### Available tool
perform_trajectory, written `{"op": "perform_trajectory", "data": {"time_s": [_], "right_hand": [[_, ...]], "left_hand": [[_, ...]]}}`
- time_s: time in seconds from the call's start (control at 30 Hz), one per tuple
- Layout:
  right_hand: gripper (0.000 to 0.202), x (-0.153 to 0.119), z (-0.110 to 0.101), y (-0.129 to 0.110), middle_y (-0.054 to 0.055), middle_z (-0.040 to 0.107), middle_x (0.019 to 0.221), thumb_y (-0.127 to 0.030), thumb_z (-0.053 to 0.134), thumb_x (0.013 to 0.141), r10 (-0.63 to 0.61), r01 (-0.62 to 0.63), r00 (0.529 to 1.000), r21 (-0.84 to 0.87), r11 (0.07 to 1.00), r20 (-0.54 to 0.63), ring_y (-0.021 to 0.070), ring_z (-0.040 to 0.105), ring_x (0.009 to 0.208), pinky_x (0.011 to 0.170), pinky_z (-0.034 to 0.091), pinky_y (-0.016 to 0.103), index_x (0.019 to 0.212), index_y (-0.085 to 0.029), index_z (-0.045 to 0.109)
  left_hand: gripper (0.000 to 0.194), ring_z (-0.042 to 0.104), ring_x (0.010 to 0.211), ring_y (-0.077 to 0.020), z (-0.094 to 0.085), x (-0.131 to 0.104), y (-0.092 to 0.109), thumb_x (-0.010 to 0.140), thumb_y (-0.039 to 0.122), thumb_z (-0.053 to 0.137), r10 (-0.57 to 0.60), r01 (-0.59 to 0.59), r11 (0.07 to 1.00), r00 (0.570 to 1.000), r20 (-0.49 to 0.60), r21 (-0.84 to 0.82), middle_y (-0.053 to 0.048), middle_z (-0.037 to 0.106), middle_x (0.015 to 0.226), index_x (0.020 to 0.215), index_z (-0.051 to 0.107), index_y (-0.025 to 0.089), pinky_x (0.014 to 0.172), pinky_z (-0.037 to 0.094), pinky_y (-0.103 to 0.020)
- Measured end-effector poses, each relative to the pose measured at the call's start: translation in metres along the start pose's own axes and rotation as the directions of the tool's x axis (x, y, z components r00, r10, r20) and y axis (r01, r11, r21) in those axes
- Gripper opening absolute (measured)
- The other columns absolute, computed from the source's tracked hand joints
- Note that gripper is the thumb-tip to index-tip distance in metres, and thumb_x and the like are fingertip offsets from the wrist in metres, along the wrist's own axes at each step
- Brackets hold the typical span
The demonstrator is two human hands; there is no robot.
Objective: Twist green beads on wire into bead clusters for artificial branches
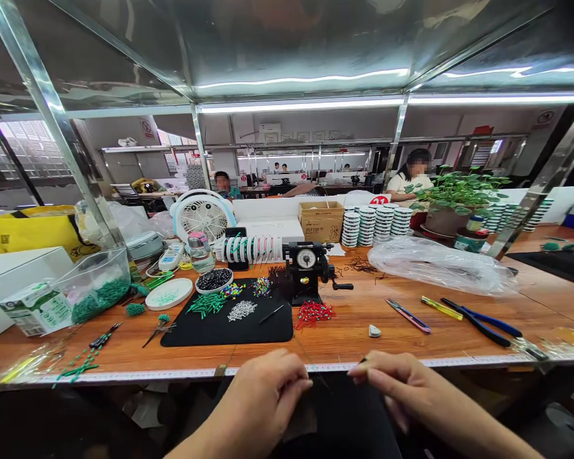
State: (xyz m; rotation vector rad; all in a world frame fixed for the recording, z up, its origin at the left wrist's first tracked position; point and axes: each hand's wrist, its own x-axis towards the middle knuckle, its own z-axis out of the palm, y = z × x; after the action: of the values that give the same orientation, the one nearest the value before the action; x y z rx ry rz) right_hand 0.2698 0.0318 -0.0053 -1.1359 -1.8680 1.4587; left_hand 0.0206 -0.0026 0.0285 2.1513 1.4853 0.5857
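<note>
Spanning the view, the wooden table [354, 341] carries a blk mat [205, 336] w/ green, white & mixed-colour beads [242, 310]. Crank winder [305, 274] by the mat's right end. Down front, at the ruler strip [172, 374], both hands: L hand [268, 390] curled, thumb close to fingers — can't tell what's inside, if anything. R hand [397, 377] nearly closed. Btwn them, a thin strand [321, 377]: dark, hair-fine, slanting, ends unclear. Smallest, a dark bit [363, 360] — pinched in R hand's fingertips, mostly hidden.
</note>
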Motion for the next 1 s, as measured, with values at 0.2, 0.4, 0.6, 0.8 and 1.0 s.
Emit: {"op": "perform_trajectory", "data": {"time_s": [0.2,0.4,0.6,0.8,1.0], "right_hand": [[0.044,-0.008,-0.062,0.04,0.003,0.063,0.069,-0.058,0.047,0.079,0.001,-0.137,0.949,-0.411,0.901,-0.314,0.0194,0.058,0.069,0.063,0.045,0.023,0.075,-0.019,0.068],[0.039,0.002,-0.085,0.081,0.007,0.07,0.083,-0.053,0.045,0.081,-0.2,-0.181,0.882,-0.7,0.691,-0.426,0.0259,0.064,0.078,0.066,0.05,0.031,0.08,-0.023,0.07],[0.033,0.034,-0.043,0.02,0.012,0.061,0.102,-0.044,0.045,0.087,-0.547,0.031,0.791,-0.875,0.484,-0.274,0.0297,0.054,0.097,0.087,0.04,0.045,0.095,-0.023,0.069],[0.029,0.132,0.057,-0.058,0.008,0.062,0.097,-0.035,0.064,0.077,-0.324,0.291,0.886,-0.145,0.946,-0.332,0.0225,0.056,0.091,0.083,0.044,0.035,0.1,-0.017,0.062],[0.032,0.194,0.125,-0.079,0.002,0.057,0.071,-0.045,0.054,0.083,0.023,0.041,0.995,0.605,0.795,-0.098,0.0112,0.054,0.058,0.053,0.047,0.026,0.085,-0.013,0.055]], "left_hand": [[0.02,0.058,0.07,-0.0221,0.019,0.039,-0.024,0.086,0.016,0.043,-0.04,0.152,0.838,0.975,-0.219,0.524,-0.007,0.061,0.08,0.079,0.062,0.018,0.06,0.04,-0.032],[0.016,0.054,0.086,-0.0256,0.035,0.051,-0.048,0.084,0.015,0.047,-0.018,0.147,0.889,0.958,-0.287,0.433,-0.008,0.061,0.085,0.079,0.063,0.016,0.075,0.045,-0.038],[0.027,0.051,0.103,-0.0218,0.043,0.036,-0.056,0.081,0.011,0.05,0.038,0.058,0.959,0.944,-0.328,0.279,-0.007,0.056,0.108,0.106,0.057,0.02,0.09,0.044,-0.036],[0.023,0.057,0.08,-0.0183,0.03,-0.006,-0.066,0.081,0.012,0.054,0.293,-0.333,0.941,0.73,-0.617,0.054,-0.003,0.06,0.085,0.099,0.055,0.027,0.076,0.046,-0.031],[0.01,0.045,0.057,-0.0124,-0.04,-0.008,-0.068,0.086,0.032,0.051,-0.237,-0.202,0.874,0.619,-0.749,-0.443,0.004,0.048,0.064,0.085,0.048,0.023,0.055,0.038,-0.023]]}}
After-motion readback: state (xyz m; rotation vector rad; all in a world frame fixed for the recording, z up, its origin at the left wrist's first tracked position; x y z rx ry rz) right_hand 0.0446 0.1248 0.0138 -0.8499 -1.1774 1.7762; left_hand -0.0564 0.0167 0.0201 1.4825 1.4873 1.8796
